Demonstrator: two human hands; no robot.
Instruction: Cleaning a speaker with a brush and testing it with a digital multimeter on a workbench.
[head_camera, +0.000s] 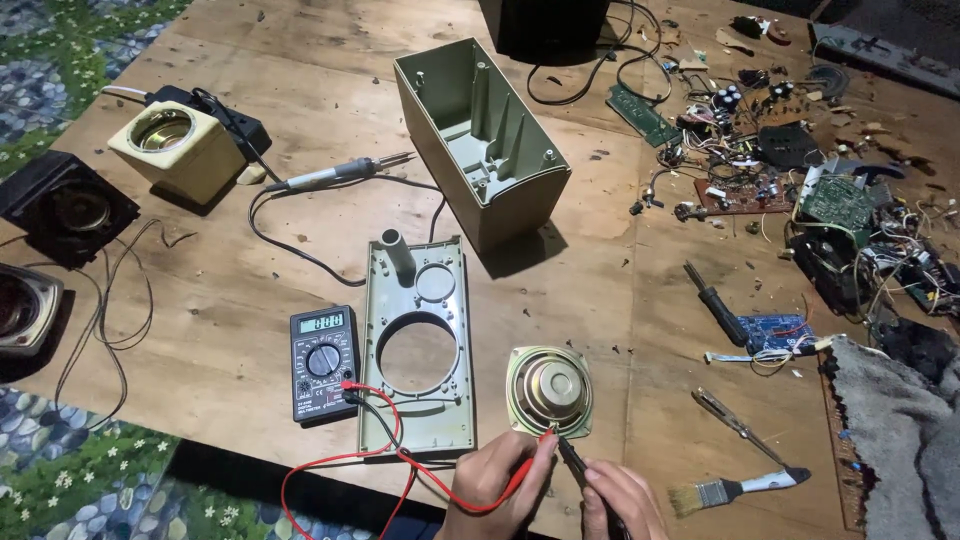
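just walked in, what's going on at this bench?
A person is probing a loose speaker on a wooden table. The left hand holds the red probe and the right hand the black probe, both tips at the speaker's near edge. Their leads run to a multimeter beside a speaker front panel. The empty cabinet lies behind.

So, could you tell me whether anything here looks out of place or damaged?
The speaker box lies open on its side, its front panel off beside the meter. Loose circuit boards and wires are strewn at the table's far right.
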